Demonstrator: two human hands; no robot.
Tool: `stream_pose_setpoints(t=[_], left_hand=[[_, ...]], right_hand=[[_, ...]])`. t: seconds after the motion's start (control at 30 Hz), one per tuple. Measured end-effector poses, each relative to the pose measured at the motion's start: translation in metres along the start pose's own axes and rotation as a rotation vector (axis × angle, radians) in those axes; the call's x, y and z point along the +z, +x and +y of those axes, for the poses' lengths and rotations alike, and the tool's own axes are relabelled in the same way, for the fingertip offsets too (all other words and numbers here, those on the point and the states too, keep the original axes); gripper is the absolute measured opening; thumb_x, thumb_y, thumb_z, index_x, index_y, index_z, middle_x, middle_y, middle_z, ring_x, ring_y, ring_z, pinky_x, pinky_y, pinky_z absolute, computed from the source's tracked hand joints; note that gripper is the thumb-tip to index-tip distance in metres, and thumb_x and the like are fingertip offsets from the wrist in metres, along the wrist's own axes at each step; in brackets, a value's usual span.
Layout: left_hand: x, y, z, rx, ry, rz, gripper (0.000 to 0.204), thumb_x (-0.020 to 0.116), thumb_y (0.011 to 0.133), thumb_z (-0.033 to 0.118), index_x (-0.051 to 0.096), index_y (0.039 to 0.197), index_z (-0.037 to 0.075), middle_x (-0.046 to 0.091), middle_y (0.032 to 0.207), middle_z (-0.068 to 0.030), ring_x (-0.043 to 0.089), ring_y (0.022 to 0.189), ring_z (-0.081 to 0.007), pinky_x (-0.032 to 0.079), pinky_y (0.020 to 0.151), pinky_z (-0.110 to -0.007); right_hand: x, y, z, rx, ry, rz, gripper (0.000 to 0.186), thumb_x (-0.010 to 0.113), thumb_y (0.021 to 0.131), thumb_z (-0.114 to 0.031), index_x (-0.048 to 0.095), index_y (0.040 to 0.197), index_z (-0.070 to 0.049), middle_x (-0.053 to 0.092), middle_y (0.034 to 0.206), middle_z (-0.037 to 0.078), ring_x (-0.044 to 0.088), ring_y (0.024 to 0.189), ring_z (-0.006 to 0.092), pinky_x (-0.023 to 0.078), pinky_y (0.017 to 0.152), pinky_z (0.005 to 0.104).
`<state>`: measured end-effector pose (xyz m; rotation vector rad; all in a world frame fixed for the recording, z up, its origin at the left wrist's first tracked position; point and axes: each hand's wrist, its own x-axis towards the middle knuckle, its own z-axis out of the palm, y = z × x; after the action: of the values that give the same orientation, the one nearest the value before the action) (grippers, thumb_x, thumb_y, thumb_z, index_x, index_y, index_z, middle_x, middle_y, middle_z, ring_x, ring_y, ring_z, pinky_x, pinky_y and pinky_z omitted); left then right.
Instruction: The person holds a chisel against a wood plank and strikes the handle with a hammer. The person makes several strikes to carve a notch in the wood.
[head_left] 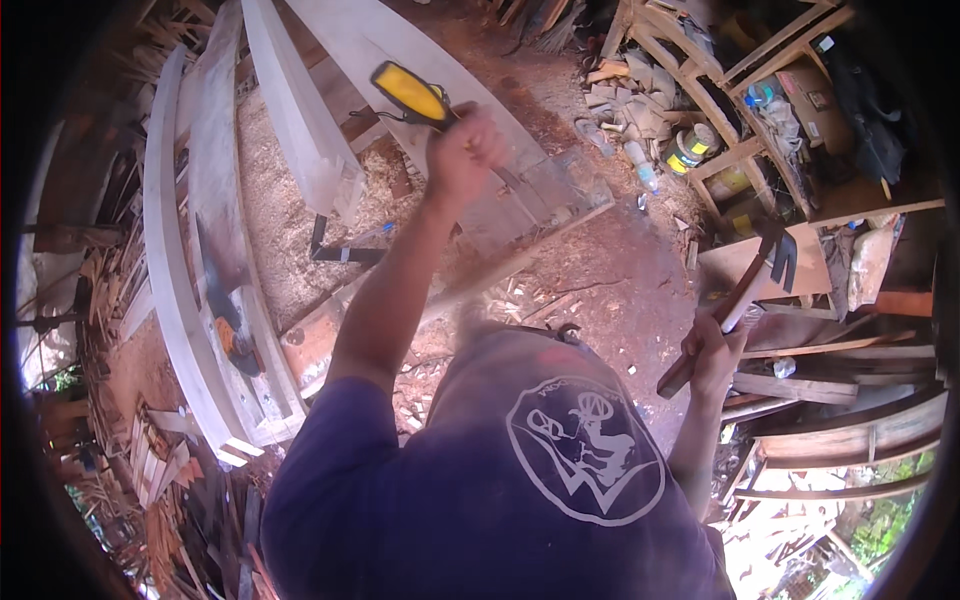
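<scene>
Item: chisel, yellow-and-black handle, blade running down onto a pale grey plank that slants across sawdust-strewn ground; left hand wrapped tight round the shank just below the handle, arm outstretched. Item: claw hammer, wooden handle, dark head raised beside a timber frame; right hand closed firmly low on the handle, well apart from the chisel. Handling note, as a judgement: the chisel is best kept steady at a fixed angle with its edge seated on the plank, the knuckles staying clear of the handle end; the hammer should land square on the yellow cap, in short controlled blows, so the blade neither skids nor bites too deep. Further stock: curved pale planks to the left, an orange-bodied power tool lying on one, wood chips near the feet. Not determinable: the chisel's cutting edge, blurred behind the hand; where exactly it meets the plank; the person's lower body and stance, hidden by a dark blue shirt; shelf contents at right, too small to tell
</scene>
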<state>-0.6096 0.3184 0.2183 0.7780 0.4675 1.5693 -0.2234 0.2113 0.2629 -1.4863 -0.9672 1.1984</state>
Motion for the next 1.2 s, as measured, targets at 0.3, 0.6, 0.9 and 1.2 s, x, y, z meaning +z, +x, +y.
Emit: stream_pose_setpoints(t=[0.3, 0.6, 0.9, 1.2], left_hand=[[-0.012, -0.004, -0.008, -0.091, 0.35, 0.095, 0.033, 0.055, 0.093, 0.006, 0.034, 0.068, 0.012, 0.029, 0.056, 0.0037, 0.027, 0.047, -0.01, 0.023, 0.05, -0.03], [-0.002, -0.009, -0.009, -0.14, 0.548, 0.129, 0.015, 0.063, 0.089, 0.005, 0.053, 0.079, 0.01, 0.042, 0.063, 0.0065, 0.04, 0.055, -0.006, 0.031, 0.053, -0.025], [0.01, -0.006, -0.01, -0.197, 0.789, -0.084, 0.022, 0.067, 0.088, 0.007, 0.053, 0.071, 0.01, 0.05, 0.065, 0.0059, 0.048, 0.058, -0.0039, 0.038, 0.053, -0.022], [0.003, -0.003, -0.017, -0.167, 0.665, -0.031, 0.024, 0.059, 0.084, 0.001, 0.044, 0.067, 0.009, 0.041, 0.06, 0.0034, 0.039, 0.054, -0.009, 0.03, 0.051, -0.027]], right_hand=[[-0.009, 0.033, -0.011, 0.009, -0.03, -0.15, 0.013, 0.062, 0.087, -0.002, 0.051, 0.085, -0.007, 0.047, 0.059, 0.0, 0.043, 0.043, 0.0098, 0.036, 0.041, 0.0252], [0.017, 0.041, -0.03, -0.001, -0.122, -0.27, 0.012, 0.063, 0.088, -0.003, 0.052, 0.086, -0.007, 0.046, 0.059, -0.001, 0.042, 0.043, 0.0079, 0.034, 0.041, 0.0246], [0.064, 0.053, -0.126, -0.723, -0.8, -0.3, 0.023, 0.067, 0.085, -0.008, 0.059, 0.104, 0.004, 0.063, 0.075, 0.027, 0.066, 0.067, 0.0388, 0.05, 0.063, 0.0441], [0.131, 0.052, -0.158, -1.152, -0.918, -0.401, 0.018, 0.069, 0.088, -0.014, 0.059, 0.092, 0.002, 0.065, 0.074, 0.022, 0.07, 0.073, 0.0357, 0.052, 0.068, 0.046]])
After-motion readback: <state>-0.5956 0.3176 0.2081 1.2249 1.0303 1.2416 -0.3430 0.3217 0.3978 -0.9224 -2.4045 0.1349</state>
